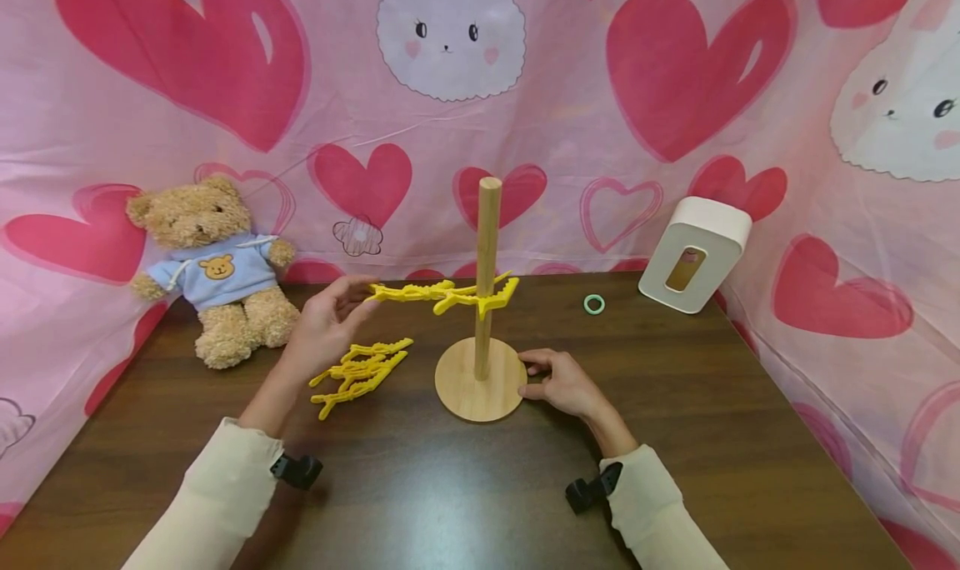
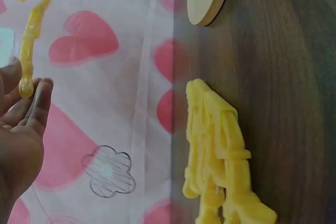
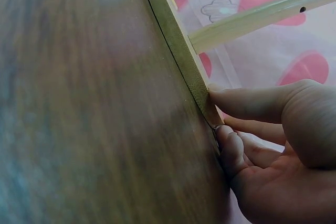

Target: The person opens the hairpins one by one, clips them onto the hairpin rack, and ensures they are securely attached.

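A wooden stand, with a round base [image 1: 459, 387] and an upright pole [image 1: 488, 237], is in the middle of the table. My left hand [image 1: 326, 316] pinches one end of a yellow branch-shaped plastic piece [image 1: 420, 292], which is raised and stretches right to the pole. Its forked far end crosses the pole's front in the head view; whether it touches is unclear. In the right wrist view my right hand [image 3: 278, 145] grips the base's rim [image 3: 181, 40] between thumb and fingers, and the pole shows a small dark hole. More yellow branch-shaped pieces [image 1: 363, 370] lie piled below my left hand.
A teddy bear [image 1: 217, 270] in a blue top sits at the back left. A small green ring [image 1: 594, 304] lies right of the stand. At the back right a white box-like object [image 1: 693, 253] leans near the pink heart-patterned cloth [image 1: 555, 120].
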Available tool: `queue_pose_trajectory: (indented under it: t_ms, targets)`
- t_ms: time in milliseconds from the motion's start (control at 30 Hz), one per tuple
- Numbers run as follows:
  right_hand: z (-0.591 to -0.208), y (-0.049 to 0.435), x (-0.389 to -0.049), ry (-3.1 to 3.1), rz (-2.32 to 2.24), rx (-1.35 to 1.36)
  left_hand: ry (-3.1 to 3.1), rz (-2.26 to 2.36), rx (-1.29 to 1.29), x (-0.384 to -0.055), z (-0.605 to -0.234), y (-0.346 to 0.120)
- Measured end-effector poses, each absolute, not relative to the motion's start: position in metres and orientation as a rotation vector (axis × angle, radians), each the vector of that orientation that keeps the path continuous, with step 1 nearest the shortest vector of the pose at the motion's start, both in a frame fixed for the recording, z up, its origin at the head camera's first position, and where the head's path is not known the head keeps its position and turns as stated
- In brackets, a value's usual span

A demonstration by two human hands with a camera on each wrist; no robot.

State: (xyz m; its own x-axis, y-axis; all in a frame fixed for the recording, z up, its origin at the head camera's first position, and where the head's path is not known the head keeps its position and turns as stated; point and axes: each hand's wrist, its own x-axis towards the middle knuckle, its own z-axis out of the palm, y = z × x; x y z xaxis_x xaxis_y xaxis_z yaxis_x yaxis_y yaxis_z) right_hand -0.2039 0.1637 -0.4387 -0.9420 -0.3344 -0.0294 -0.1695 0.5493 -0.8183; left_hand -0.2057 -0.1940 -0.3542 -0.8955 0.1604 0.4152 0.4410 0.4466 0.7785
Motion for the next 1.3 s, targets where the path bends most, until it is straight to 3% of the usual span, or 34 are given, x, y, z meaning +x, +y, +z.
queue_pose_trajectory:
  t_ms: [400, 900, 1300]
  targets:
    - [-0.439, 0.162, -0.206, 2.608, -1.342, -0.388, -2.071, -1.161, -0.553, -0.205, -0.34, -0.18]
    - [-0.44, 0.165, -0.207, 2.604, -1.354, -0.435, -1.997, -1.382, -0.783, -0.194, -0.324, -0.153]
    - [-0.441, 0.165, -0.206, 2.602, -1.354, -0.444, -1.993, -1.4, -0.813, -0.193, -0.324, -0.134]
